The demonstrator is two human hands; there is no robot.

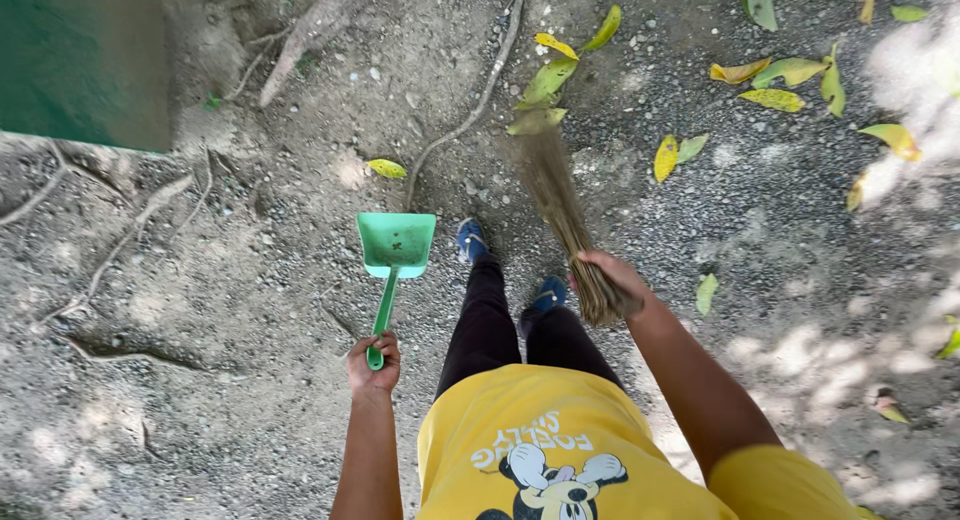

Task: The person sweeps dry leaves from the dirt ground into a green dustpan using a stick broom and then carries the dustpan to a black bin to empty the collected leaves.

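My left hand is closed around the handle of a green plastic dustpan, whose scoop points away from me just above the gravel. My right hand grips the bound end of a stick broom. Its bristles reach forward and blur near a cluster of yellow-green leaves. Below the hands I see my yellow shirt, black trousers and blue shoes.
Grey gravel ground with tree roots running across it. A green wall or block stands at the upper left. Fallen yellow and green leaves lie scattered on the right, in patches of sunlight.
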